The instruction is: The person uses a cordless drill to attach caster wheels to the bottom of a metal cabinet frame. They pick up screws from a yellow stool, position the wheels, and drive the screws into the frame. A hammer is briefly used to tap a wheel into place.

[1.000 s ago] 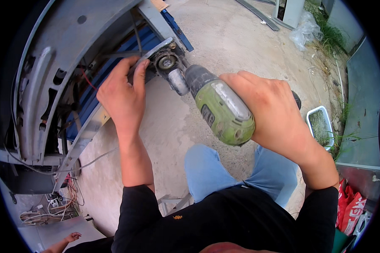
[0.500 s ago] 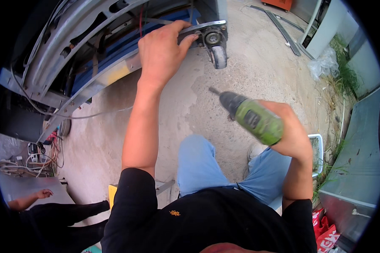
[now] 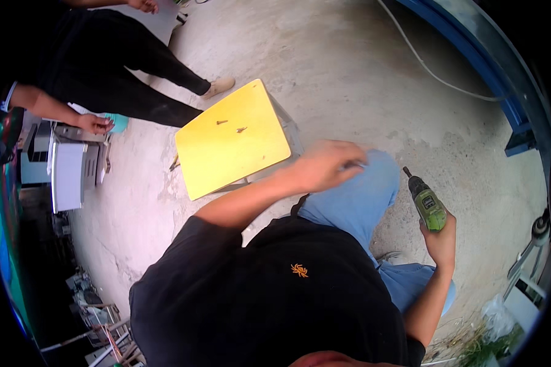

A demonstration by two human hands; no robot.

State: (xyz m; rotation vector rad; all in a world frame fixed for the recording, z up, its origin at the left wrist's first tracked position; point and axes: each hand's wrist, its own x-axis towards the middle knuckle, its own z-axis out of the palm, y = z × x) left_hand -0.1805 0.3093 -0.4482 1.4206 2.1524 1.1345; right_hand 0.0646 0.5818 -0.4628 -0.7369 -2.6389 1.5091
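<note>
My right hand (image 3: 439, 240) is wrapped round a green and black cordless drill (image 3: 430, 209), its bit pointing forward, beside my right knee. My left hand (image 3: 331, 165) is over my left thigh, blurred, with its fingers curled in toward the thumb. A dark spot shows between those fingers, too small and smeared to name. Just left of that forearm stands a stool with a yellow top (image 3: 226, 153). Two small screws lie on the yellow top, one screw (image 3: 222, 122) slightly left of the other screw (image 3: 241, 129).
A co-worker in black trousers (image 3: 138, 61) stands beyond the stool, one hand (image 3: 95, 124) hanging near a teal item. A blue and grey metal frame (image 3: 489, 79) with a loose cable (image 3: 434, 72) rises at the far right. White cabinets (image 3: 67, 174) stand at left.
My view has swung left, bringing the yellow stool into it. My left hand has let go of the metal frame beside the caster and come back over my thigh. The drill stays in my right hand.
</note>
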